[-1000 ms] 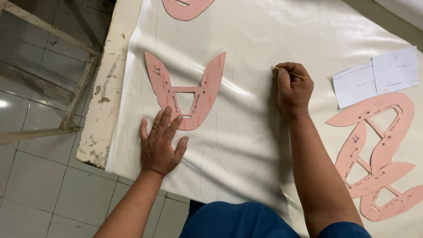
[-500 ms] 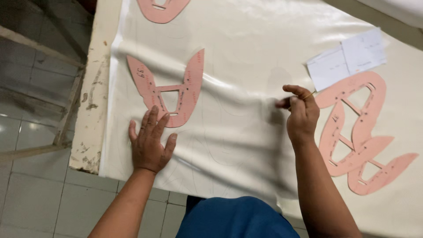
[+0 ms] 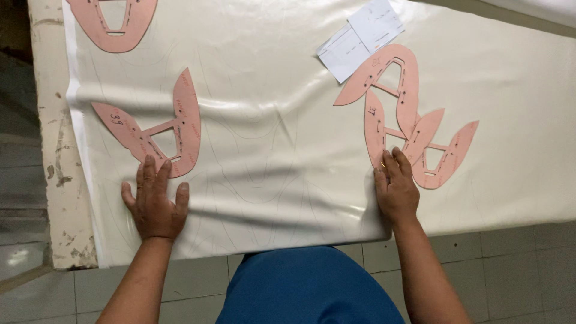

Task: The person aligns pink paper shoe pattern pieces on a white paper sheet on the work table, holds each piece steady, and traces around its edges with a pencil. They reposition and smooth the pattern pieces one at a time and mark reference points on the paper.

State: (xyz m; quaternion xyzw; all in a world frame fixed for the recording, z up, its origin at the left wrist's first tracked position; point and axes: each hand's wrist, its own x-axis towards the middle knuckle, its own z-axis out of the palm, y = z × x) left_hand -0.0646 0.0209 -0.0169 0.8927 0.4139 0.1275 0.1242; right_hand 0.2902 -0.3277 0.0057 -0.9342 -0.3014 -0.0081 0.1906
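Head view, one frame. A cream sheet [image 3: 288,150] of smooth material covers most of the table [image 3: 51,120], whose worn, chipped edge shows at 9 o'clock. Faint traced outlines are visible on the sheet between the two hands.

Left hand [image 3: 155,201]: flat on the sheet at about 7 o'clock, palm down, fingers spread and holding nothing. Its fingertips touch the lower edge of a pink V-shaped template [image 3: 159,129] (two pointed arms joined by a crossbar, with a handwritten mark on the left arm). This template lies flat on the sheet at 10 o'clock.

Right hand [image 3: 396,192]: flat on the sheet at about 4 o'clock, close to the sheet's near edge, fingers laid close together and extended. Its fingertips rest on the bottom of a stack of pink templates [image 3: 408,120] (at least two overlapping pieces of the same V shape, with punched holes along the arms). I cannot tell whether anything small is pinched under the fingers. The stack lies at 2 o'clock.

Other items: white paper slips [image 3: 360,39] at 1 o'clock, partly tucked under the top of the stack; another pink template [image 3: 114,21] at 11 o'clock, cut off by the frame. The person's blue garment [image 3: 306,288] fills 6 o'clock, above a tiled floor [image 3: 510,264].
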